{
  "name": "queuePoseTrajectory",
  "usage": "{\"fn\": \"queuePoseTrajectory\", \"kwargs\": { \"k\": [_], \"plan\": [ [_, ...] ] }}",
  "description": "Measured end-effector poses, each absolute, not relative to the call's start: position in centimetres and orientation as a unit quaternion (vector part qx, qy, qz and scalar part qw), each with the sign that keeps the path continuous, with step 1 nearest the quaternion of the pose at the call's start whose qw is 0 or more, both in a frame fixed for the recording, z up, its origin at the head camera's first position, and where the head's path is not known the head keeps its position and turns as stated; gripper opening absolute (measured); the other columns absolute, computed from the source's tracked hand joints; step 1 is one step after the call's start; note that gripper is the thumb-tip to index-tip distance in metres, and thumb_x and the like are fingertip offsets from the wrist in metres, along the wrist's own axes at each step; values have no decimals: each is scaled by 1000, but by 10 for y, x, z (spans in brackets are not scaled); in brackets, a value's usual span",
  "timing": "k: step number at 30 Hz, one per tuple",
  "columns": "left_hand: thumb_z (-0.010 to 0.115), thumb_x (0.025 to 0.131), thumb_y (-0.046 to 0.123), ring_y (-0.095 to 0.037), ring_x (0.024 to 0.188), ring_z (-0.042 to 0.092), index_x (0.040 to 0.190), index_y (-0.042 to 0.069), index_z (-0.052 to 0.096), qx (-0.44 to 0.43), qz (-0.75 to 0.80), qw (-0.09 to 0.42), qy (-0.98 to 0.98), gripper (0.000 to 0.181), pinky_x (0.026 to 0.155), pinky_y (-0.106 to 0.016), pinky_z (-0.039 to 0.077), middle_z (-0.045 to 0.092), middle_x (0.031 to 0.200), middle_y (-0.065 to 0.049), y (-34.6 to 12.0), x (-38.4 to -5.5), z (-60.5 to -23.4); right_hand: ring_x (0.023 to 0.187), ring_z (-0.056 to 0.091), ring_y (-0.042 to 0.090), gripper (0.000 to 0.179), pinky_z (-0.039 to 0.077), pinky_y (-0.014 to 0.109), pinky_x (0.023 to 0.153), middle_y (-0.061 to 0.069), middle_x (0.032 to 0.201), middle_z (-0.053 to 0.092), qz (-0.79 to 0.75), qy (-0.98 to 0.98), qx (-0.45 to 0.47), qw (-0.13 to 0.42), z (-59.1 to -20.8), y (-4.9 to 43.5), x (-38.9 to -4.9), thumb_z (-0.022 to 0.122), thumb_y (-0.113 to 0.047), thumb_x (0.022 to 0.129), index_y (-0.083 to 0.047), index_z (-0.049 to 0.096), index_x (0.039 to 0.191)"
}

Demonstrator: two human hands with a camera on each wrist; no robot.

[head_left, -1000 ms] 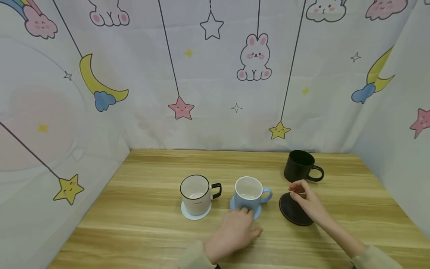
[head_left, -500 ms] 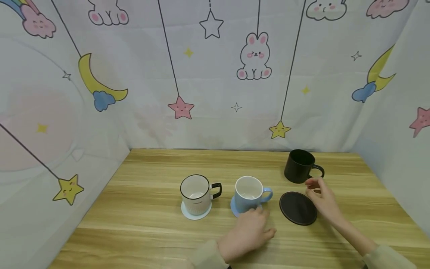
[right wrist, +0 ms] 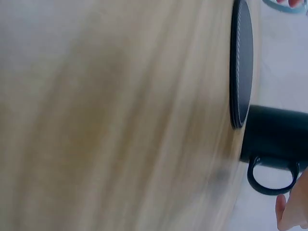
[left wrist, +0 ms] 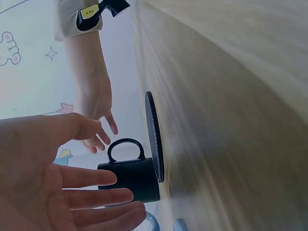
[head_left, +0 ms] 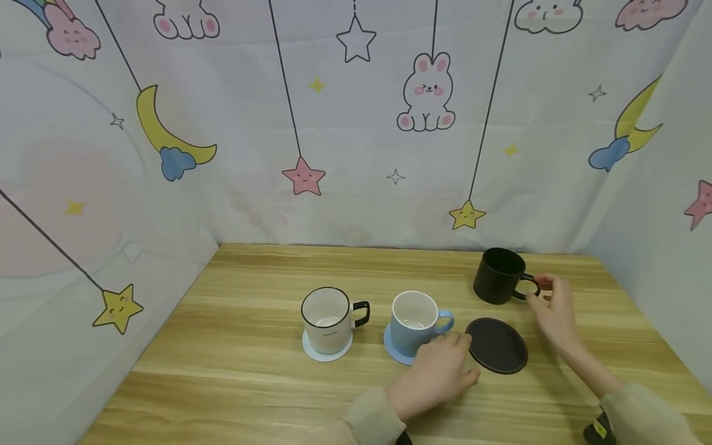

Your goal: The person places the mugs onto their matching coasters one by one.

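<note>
At the back right of the table stands a black mug [head_left: 495, 278], upright, its handle pointing right. My right hand [head_left: 559, 312] is beside that handle, fingertips close to its outer side; in the left wrist view a gap shows between these fingers and the handle [left wrist: 126, 140]. A round black coaster [head_left: 497, 346] with a stitched edge lies in front of the mug. My left hand [head_left: 436, 374], fingers extended, is between this coaster and a light blue mug [head_left: 410, 337]. Nothing is in its grasp in the left wrist view.
The light blue mug sits on a blue coaster [head_left: 394, 351]. Left of it, a white mug [head_left: 325, 334] with a black rim and handle stands on a pale coaster [head_left: 327, 356]. A printed curtain [head_left: 356, 142] hangs behind the wooden table [head_left: 233, 371].
My right hand has moved from over the black coaster back and right to the black mug's handle. My left hand has slid right, away from the front of the blue mug.
</note>
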State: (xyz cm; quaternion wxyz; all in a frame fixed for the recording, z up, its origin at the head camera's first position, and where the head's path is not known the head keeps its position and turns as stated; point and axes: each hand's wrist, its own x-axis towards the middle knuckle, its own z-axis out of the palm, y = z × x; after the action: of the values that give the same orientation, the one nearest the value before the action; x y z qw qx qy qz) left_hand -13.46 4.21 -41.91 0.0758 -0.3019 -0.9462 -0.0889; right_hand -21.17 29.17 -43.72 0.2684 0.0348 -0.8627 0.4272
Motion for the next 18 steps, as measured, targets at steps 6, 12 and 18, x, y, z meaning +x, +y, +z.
{"fn": "queuePoseTrajectory", "kwargs": {
  "k": [6, 12, 18],
  "plan": [
    [62, 88, 49, -8, 100, 65, 132, 15, 55, -285, -102, 81, -950, 56, 65, -24, 53, 65, 117, 4, 54, -141, -422, 99, 38, 17, 37, 30, 22, 78, 28, 122, 44, 418, -873, 9, 251, -436, 301, -223, 51, -7, 94, 12, 44, 125],
    [66, 85, 51, -8, 102, 63, 134, 14, 54, -252, -106, 67, -960, 62, 69, -24, 53, 64, 119, 4, 68, -144, -422, 87, 34, -13, 39, 31, 24, 77, 29, 116, 51, 402, -891, 3, 213, -435, 313, -233, 49, -17, 97, 13, 48, 122],
    [65, 84, 54, -12, 115, 59, 137, 14, 51, -203, -104, 14, -974, 68, 82, -28, 53, 59, 129, 3, 81, -145, -426, 86, 40, -10, 46, 38, 24, 75, 28, 115, 58, 394, -909, -5, 140, -434, 318, -240, 38, -31, 103, 9, 51, 121]
  ]
}}
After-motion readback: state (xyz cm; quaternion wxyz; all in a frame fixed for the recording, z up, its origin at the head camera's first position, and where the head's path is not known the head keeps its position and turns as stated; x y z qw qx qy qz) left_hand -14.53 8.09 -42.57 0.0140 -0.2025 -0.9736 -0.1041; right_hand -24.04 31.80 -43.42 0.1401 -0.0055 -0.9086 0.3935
